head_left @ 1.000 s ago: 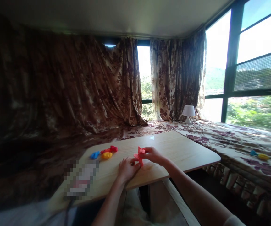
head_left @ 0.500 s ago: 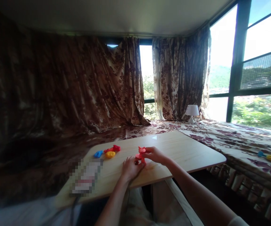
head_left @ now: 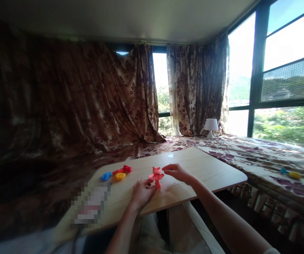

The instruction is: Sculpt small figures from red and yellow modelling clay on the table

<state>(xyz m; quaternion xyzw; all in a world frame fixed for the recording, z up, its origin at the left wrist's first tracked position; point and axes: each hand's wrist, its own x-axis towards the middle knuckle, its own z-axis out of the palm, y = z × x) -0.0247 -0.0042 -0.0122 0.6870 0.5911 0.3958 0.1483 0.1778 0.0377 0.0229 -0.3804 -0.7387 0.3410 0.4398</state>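
A coral-pink clay-like figure [head_left: 156, 176] stands upright on the pale wooden table [head_left: 189, 167]. It has two pointed ears on top, arms out to the sides and a narrower lower part. My left hand [head_left: 142, 192] grips its left side low down, with thumb and fingers curled against it. Just right of the figure, my right hand [head_left: 177, 173] hovers with fingers stretched toward it, apart from it and holding nothing. Further back on the left lie a blue lump [head_left: 105, 176], a yellow lump [head_left: 119, 176] and a red lump [head_left: 126, 169].
A blurred-out flat object [head_left: 91, 206] lies at the table's left, with a cable running from it. Right of the table, a blue and yellow item [head_left: 295, 175] rests on a flowered cover [head_left: 263, 155]. A white lamp [head_left: 211, 125] stands by the curtains.
My right hand has let go of the figure and moved slightly to the right. My left hand stays at the figure's side. The whole view has shifted a little.
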